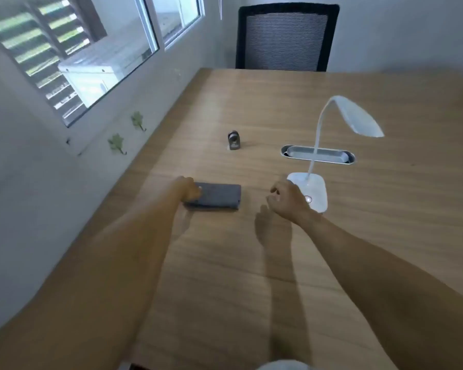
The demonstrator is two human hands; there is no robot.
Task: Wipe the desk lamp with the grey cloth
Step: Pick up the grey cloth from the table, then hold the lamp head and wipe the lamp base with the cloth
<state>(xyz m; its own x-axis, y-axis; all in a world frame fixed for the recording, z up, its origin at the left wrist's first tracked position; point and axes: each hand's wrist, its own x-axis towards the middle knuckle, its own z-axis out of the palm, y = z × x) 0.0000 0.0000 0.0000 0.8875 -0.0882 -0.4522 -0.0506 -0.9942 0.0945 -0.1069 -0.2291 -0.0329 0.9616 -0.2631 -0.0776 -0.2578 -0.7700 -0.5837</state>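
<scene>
A folded grey cloth [218, 196] lies flat on the wooden desk [251, 263]. My left hand [189, 189] rests on the cloth's left end, fingers curled over its edge. A white desk lamp stands to the right: a square base [317, 189], a thin bent neck and a flat head [358, 117] tilted to the right. My right hand [289, 200] hovers at the base's left front corner with fingers loosely curled, holding nothing.
A small dark grey device [234, 140] stands upright behind the cloth. An oval cable slot [317, 154] is set into the desk behind the lamp base. A black mesh chair [286, 36] is at the far edge. Wall and window run along the left.
</scene>
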